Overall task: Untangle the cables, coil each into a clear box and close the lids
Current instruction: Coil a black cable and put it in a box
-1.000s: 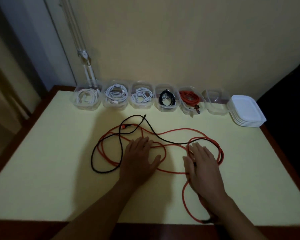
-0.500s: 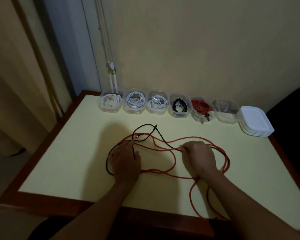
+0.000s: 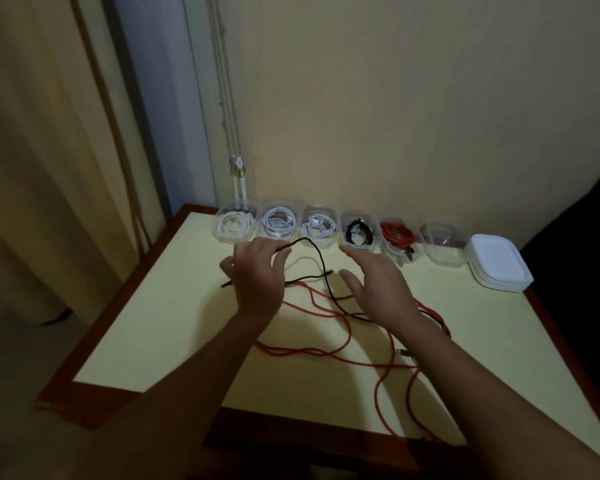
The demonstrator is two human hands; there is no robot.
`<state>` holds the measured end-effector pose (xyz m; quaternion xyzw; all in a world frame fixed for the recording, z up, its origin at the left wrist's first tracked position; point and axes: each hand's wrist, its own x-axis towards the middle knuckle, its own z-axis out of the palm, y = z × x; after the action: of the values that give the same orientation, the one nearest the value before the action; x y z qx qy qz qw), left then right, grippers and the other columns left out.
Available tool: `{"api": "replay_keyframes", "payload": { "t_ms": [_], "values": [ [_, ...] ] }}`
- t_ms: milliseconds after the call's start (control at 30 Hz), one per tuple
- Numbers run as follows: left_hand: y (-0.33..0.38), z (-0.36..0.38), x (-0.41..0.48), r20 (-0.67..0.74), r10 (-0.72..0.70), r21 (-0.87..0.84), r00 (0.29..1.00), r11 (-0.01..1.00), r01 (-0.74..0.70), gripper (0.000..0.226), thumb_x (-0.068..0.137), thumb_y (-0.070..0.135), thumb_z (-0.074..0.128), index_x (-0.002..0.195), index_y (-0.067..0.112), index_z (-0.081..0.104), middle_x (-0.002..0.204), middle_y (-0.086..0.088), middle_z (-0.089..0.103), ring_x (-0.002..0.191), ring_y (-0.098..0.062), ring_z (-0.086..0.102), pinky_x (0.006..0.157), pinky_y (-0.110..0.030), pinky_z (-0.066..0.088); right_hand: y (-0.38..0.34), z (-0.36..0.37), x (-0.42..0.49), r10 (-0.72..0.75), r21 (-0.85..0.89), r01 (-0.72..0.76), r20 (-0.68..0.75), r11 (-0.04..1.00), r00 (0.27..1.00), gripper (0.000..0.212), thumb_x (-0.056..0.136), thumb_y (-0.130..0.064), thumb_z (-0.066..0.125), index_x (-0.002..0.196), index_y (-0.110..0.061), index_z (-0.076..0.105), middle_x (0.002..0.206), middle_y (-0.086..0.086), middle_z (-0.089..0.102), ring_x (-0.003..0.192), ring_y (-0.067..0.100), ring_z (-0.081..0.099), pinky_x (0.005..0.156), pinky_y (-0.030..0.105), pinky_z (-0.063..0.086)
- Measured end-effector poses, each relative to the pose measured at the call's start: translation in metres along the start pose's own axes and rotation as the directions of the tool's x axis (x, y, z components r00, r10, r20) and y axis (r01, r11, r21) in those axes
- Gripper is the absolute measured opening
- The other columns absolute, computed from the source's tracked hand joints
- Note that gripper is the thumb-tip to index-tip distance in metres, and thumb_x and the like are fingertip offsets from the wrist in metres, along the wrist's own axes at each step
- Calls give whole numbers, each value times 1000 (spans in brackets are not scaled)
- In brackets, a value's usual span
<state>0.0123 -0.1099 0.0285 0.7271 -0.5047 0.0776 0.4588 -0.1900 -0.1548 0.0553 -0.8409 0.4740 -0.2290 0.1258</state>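
Pale yellow table (image 3: 174,306) against beige wall. Black cable (image 3: 321,271) lifted at table's middle, pinched in left hand (image 3: 257,278), tangled with red cable (image 3: 326,355) sprawling toward near edge. Right hand (image 3: 378,282) hovers beside, fingers spread, holding nothing. Clear boxes (image 3: 442,251) line far edge; white lids (image 3: 499,265) stacked far right.

No lettering, number, brand mark or sign can be read anywhere — not on the row of clear plastic boxes (image 3: 361,233) along the wall, nor on the stack of white square lids (image 3: 499,268) just beside that row — all too dim.
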Motion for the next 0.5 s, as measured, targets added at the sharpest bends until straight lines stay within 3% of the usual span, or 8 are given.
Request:
{"api": "replay_keyframes", "payload": {
  "t_ms": [100,200,333,400,500],
  "values": [
    [29,-25,27,85,114,-158,990,982,-100,14,95,35,61,102,31,73,100,11,67,97,-20,57,85,-48,43,-23,-20,13,-68,44,69,-21,997,997,54,101,-32,59,152,-28,43,141,1,59,129,25,49,101,39,41],
    [53,-49,46,139,285,-306,948,923,-232,14,96,25,65,106,24,75,94,6,67,86,-12,59,82,-40,49,-38,-34,22,-141,97,149,-92,984,986,49,101,-31,59,149,-25,49,137,-1,62,124,23,52,98,35,42],
    [80,-77,52,179,367,-373,913,884,-282,12,94,24,67,101,22,77,82,9,59,75,0,54,71,-20,43,-49,-51,27,-163,48,182,-269,982,949,19,101,-26,57,113,-20,72,100,-1,72,94,24,62,77,33,39],
    [88,-87,52,205,326,-395,923,890,-226,10,92,27,70,94,20,77,79,8,64,74,-1,58,68,-20,43,-49,-65,25,-127,33,145,-309,989,942,15,99,-23,57,99,-19,71,88,0,70,84,26,61,71,35,40],
    [88,-104,61,309,159,-426,938,905,-13,23,92,39,69,81,19,75,70,9,69,68,-5,62,66,-29,48,-34,-88,17,15,66,11,-390,998,921,11,98,-18,61,92,-16,70,82,3,70,75,23,59,64,32,35]
  ]
}}
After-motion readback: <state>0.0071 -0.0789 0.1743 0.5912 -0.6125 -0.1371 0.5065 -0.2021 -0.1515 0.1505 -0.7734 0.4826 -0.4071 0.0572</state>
